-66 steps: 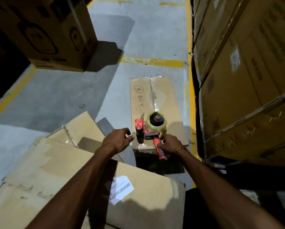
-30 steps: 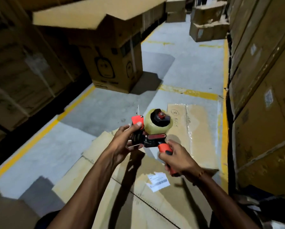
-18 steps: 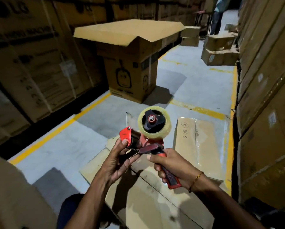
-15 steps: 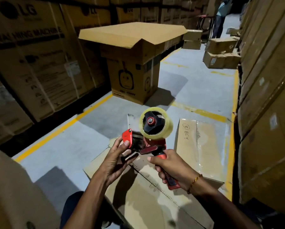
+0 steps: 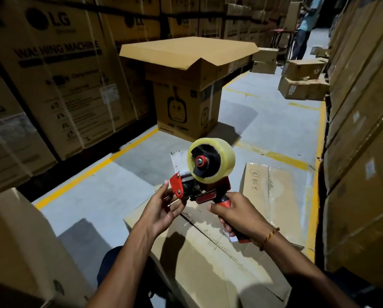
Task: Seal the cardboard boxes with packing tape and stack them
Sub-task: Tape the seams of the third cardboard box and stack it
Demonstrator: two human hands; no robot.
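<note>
— What is worn on the arms?

— Nothing is seen on either forearm; both are bare up to the frame edge, with no sleeve in view.

— And at the wrists?

— A thin bracelet [image 5: 269,237] of gold and orange tone is worn at the wrist of the right hand [image 5: 237,216]. No band or ring is made out on the left hand [image 5: 161,210].

— Is clothing shown lower down?

— A dark blue garment [image 5: 110,265] is glimpsed below the left forearm; its kind cannot be told.
</note>
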